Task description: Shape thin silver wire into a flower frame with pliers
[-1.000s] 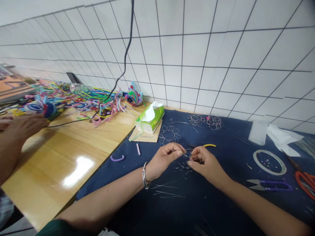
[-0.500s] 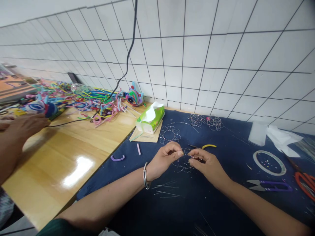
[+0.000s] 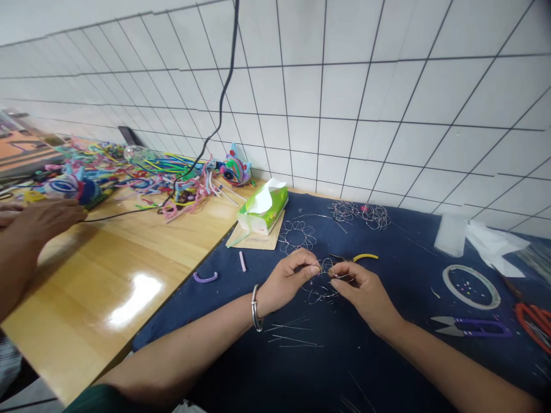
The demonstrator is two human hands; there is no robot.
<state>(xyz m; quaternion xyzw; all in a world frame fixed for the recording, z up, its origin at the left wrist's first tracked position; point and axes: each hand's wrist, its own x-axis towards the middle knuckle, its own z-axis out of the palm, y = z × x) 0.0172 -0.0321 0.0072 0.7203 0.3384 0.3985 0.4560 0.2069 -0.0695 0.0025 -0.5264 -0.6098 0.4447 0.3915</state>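
Observation:
My left hand (image 3: 288,278) and my right hand (image 3: 359,289) meet over the dark blue cloth (image 3: 241,355). Both pinch a thin silver wire shape (image 3: 322,281) made of small loops, which hangs between the fingertips. A metal bangle (image 3: 255,307) sits on my left wrist. Loose straight wire pieces (image 3: 293,335) lie on the cloth just below my hands. A finished wire flower (image 3: 297,235) lies beyond my left hand.
Yellow-handled pliers (image 3: 359,257), more wire flowers (image 3: 359,212), a tissue pack (image 3: 263,210), a tape ring (image 3: 471,285), purple snips (image 3: 471,327) and orange scissors (image 3: 536,321) lie around. Coloured pipe cleaners (image 3: 163,180) cover the wooden table (image 3: 107,269). Another person's hand (image 3: 37,221) rests at left.
My hands have drawn slightly closer together and shifted a little up the cloth, still working the wire shape. The other person's hand has barely moved.

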